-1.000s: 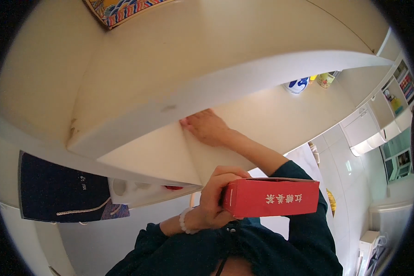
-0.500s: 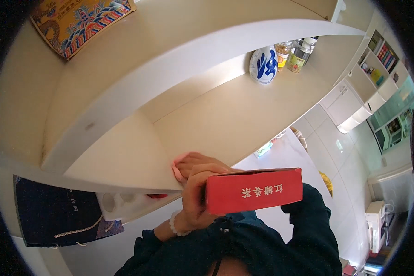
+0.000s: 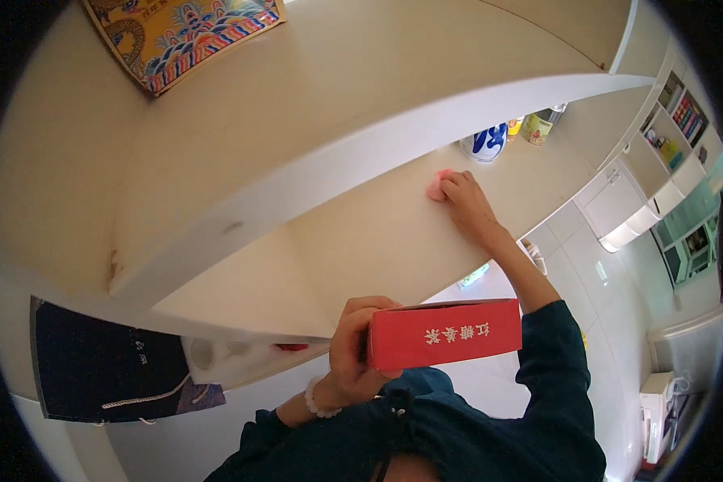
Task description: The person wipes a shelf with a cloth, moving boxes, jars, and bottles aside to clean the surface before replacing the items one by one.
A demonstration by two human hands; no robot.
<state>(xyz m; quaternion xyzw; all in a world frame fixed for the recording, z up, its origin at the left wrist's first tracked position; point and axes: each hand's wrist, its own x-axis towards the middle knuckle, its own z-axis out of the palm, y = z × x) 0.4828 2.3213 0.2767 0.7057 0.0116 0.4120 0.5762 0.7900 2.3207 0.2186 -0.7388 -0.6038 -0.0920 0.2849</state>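
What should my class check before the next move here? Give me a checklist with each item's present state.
1. Box held by the left hand: ok, gripped at one end.
2. Cloth under the right hand's fingers: ok, on the lower shelf.
3. Cloth apart from the vase: ok, bare shelf shows between them.
4. Vase wholly in view: not ok, the upper shelf hides its top.
5. Box fully closed: cannot tell, only a dark gap shows along its top edge.

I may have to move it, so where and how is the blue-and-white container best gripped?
Probably by its rounded lower body: grip the blue-and-white container from the open front of the lower shelf; the upper board hides its top, and other containers crowd its right.
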